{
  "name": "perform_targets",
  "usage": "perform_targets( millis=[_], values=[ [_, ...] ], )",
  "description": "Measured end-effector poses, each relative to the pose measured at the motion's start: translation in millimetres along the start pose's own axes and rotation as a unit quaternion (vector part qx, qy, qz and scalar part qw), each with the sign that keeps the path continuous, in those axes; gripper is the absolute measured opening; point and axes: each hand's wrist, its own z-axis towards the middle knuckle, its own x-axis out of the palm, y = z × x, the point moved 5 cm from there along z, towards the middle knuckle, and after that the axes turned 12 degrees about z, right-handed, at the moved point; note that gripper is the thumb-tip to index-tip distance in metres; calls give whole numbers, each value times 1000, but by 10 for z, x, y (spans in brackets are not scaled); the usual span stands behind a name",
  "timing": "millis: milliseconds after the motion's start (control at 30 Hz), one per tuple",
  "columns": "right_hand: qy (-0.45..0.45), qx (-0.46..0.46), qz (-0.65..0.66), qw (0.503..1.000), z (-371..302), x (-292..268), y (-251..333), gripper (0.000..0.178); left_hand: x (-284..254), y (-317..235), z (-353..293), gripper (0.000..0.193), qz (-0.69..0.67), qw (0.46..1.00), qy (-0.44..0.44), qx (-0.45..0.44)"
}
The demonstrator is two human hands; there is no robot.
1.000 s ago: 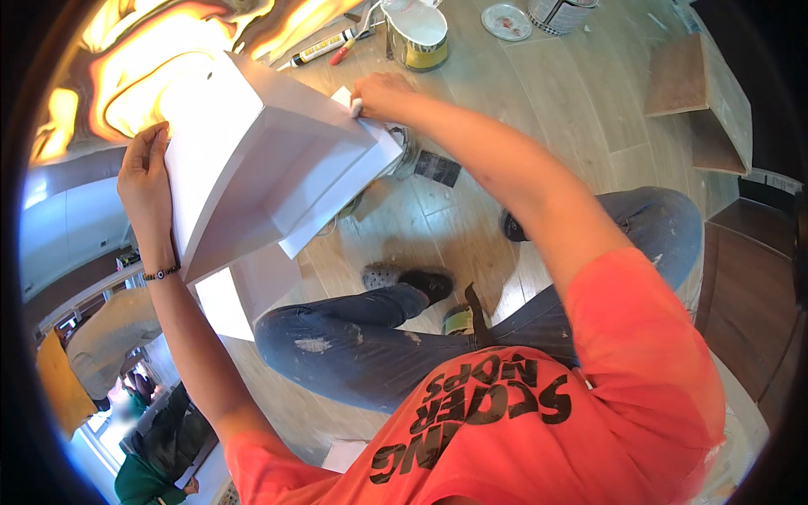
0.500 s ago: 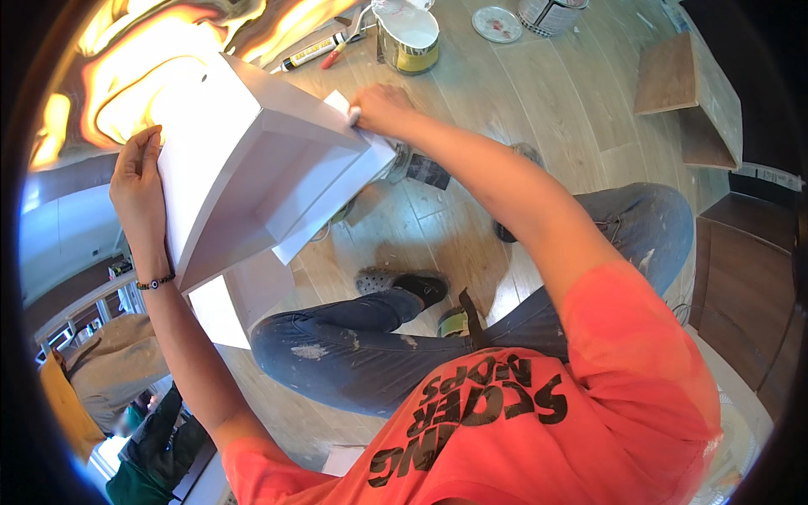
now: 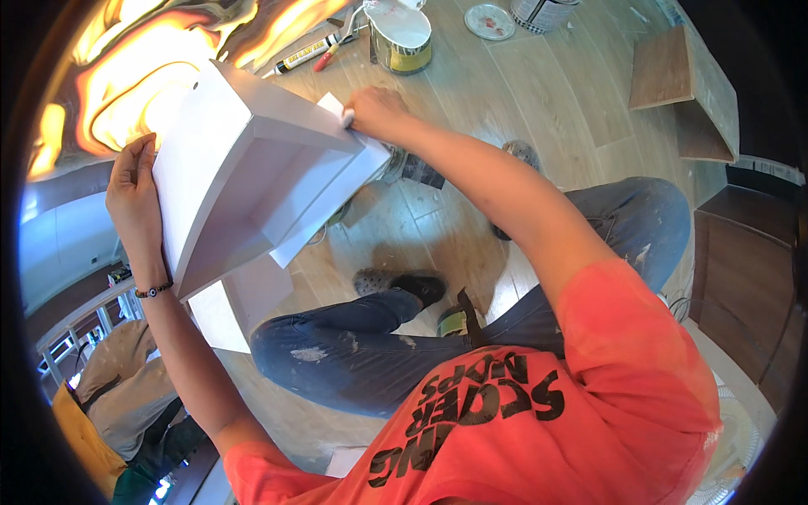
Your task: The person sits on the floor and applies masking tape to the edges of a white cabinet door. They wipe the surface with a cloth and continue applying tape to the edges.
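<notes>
A white open box with thick panels [image 3: 219,168] is tilted up in front of me, its hollow side facing me. Against its outer left panel is my left hand [image 3: 135,181], fingers bent and gripping the box at that side. At the box's far right end my right hand [image 3: 379,111] is closed, with a small white piece [image 3: 348,119] sticking out of its fingers. What kind of piece it is, I cannot make out. A flat white board [image 3: 290,244] lies along the box's lower right edge, and another white panel [image 3: 220,316] stands below.
Beyond my right hand stand an open paint can [image 3: 404,38], a sealant tube [image 3: 303,55], a lid [image 3: 490,22] and another can [image 3: 543,13]. A wooden box [image 3: 686,93] is at far right. Another person's legs [image 3: 122,379] are at left. Glare covers the upper left.
The white box and both hands have shifted slightly left, with the hands still at the same parts of it. The person at the left has moved a little.
</notes>
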Motion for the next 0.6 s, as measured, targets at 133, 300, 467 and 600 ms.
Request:
perform_targets(
  millis=[133, 300, 467, 600],
  values=[
    [-46, -11, 6, 999, 367, -28, 19, 22, -11, -115, 37, 25, 3, 1000, -10, 14],
    [17, 5, 0, 1000, -102, 24, -6, 27, -38, -62, -26, 27, 7, 1000, -4, 3],
    [104, 24, -33, 994, -324, -164, -169, 27, -44, -146, -7, 26, 36, 999, -10, 17],
    [101, 54, -17, 993, -341, -261, 1, 26, -22, -86, -13, 26, 26, 999, -2, 19]
  ],
)
